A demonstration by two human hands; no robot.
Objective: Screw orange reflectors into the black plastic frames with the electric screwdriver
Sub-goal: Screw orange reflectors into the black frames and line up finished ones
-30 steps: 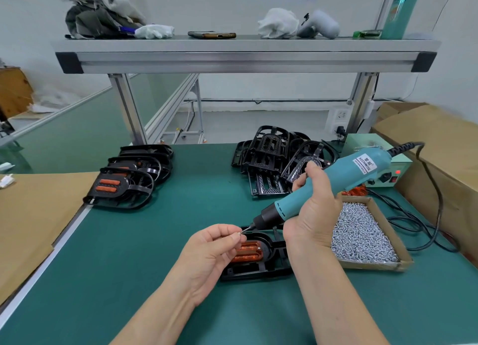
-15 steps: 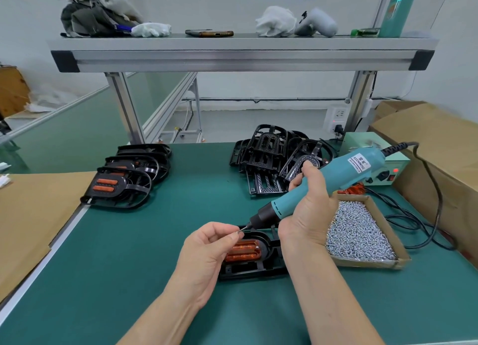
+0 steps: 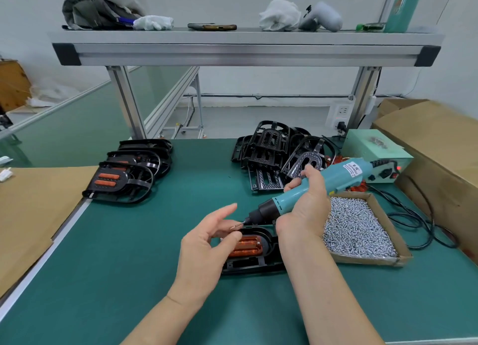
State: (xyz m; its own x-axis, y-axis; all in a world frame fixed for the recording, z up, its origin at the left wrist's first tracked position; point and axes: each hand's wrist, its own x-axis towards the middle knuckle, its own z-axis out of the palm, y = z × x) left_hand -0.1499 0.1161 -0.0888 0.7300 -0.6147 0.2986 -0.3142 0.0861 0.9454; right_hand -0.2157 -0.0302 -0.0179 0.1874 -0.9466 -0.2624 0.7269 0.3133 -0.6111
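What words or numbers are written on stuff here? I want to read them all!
White sticker on the teal electric screwdriver gripped by the right hand: red and dark print, too blurred to read.
Tall teal tube up top: an orange mark, too blurred to read.
Pale green power box: no letters I can make out.
Nothing else shows any readable text.
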